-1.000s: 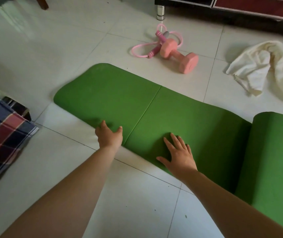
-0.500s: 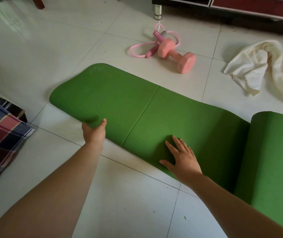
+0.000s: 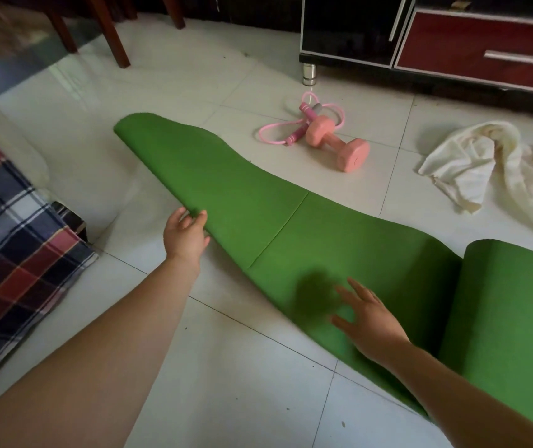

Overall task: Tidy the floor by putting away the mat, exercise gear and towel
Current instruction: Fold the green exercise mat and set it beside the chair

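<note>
From the head view, the left hand (image 3: pixel 187 236) now has the near long edge of the green mat (image 3: pixel 258 195) pinched, thumb on top and fingers curled under. A second ago that hand lay flat at the edge, and half a second ago it was only hooking under. Now the edge is clear of the tiled floor (image 3: pixel 226 383) and that end of the mat tilts up.

The right hand (image 3: pixel 368 318) is spread wide and holds nothing. It was pressed flat on the mat before, but now it is blurred with a dark shadow beside it, so I take it to be lifting off (whether it touches the foam I cannot tell).

The mat's right end is already curled over on itself. I'd say the mat is being gathered first, and the work has barely begun.

The pink dumbbell (image 3: pixel 336 140) and the skipping rope (image 3: pixel 278 130) it touches lie beyond the mat's far edge, and the cream towel (image 3: pixel 472 163) lies crumpled to their right. All of them are untouched in front of the dark cabinet (image 3: pixel 452 43). A checked blanket (image 3: pixel 16 237) hangs at the left.
</note>
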